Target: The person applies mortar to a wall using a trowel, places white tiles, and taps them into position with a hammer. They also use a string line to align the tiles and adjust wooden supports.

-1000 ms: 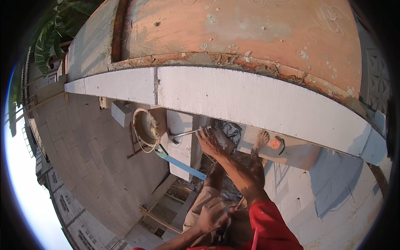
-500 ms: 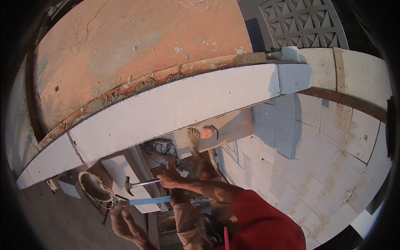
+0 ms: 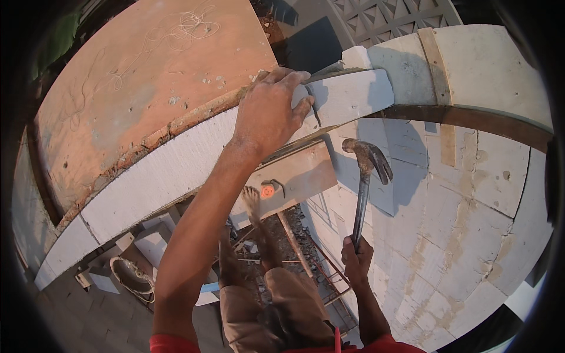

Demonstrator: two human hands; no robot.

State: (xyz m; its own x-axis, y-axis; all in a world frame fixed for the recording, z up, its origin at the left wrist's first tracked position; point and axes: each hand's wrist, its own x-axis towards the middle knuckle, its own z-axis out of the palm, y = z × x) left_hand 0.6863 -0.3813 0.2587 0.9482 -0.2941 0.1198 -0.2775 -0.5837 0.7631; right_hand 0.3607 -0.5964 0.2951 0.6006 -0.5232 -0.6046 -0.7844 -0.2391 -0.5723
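Observation:
My left hand lies on top of the row of white blocks, close to the joint with a shorter white block. Its fingers reach across the top toward the far edge, thumb spread apart. To the right, my right hand is closed around the lower handle of a claw hammer. The hammer points up with its worn metal head uppermost, apart from the blocks. Part of a blue strip shows beside my left forearm, the rest hidden behind it.
An orange-stained slab with tangled string lies beyond the blocks. Below are my bare foot on a board, an orange round thing, a round bucket and metal rods. A white block wall stands right.
My left hand has risen from beside the blue strip onto the block row. My right hand has carried the hammer rightward and turned it head up. The view has shifted.

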